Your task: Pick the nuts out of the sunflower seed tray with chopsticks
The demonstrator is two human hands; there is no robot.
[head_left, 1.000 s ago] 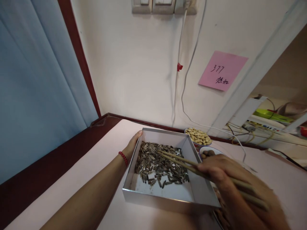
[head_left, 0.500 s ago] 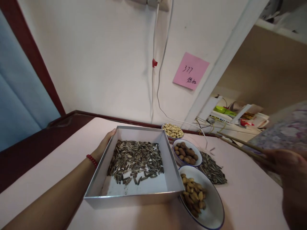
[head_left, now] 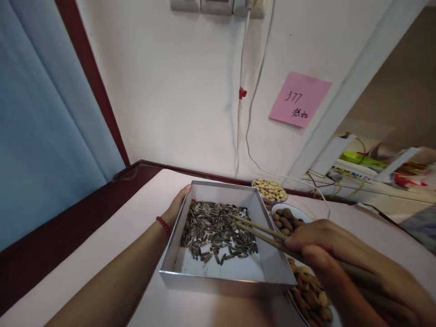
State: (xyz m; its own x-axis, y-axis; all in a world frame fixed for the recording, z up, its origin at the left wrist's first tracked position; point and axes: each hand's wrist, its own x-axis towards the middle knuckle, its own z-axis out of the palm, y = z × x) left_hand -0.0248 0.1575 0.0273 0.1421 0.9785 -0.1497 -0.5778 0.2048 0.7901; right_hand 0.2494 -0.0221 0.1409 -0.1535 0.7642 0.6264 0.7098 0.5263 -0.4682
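Note:
A silver-edged white box (head_left: 225, 282) stands on the table, holding striped sunflower seeds (head_left: 214, 227) spread over its bottom. My left hand (head_left: 180, 202), with a red bead bracelet at the wrist, grips the box's far left side. Wooden chopsticks (head_left: 260, 230) are held in my right hand (head_left: 337, 259). Their tips lie among the seeds, a little apart; I cannot tell whether a seed is between them. My right hand hovers over bowls at the box's right and partly covers them.
Right of the box are bowls of pale nuts (head_left: 270, 190), brown oval nuts (head_left: 285, 219) and tan nuts (head_left: 309, 295). A white cable (head_left: 250, 136) runs down the wall to the table. A pink note (head_left: 299, 100) is on the wall; a blue curtain (head_left: 51, 113) hangs left.
My right hand has come in from the far right, bringing the chopstick tips into the seeds. The view has swung left. My left hand keeps its grip on the box.

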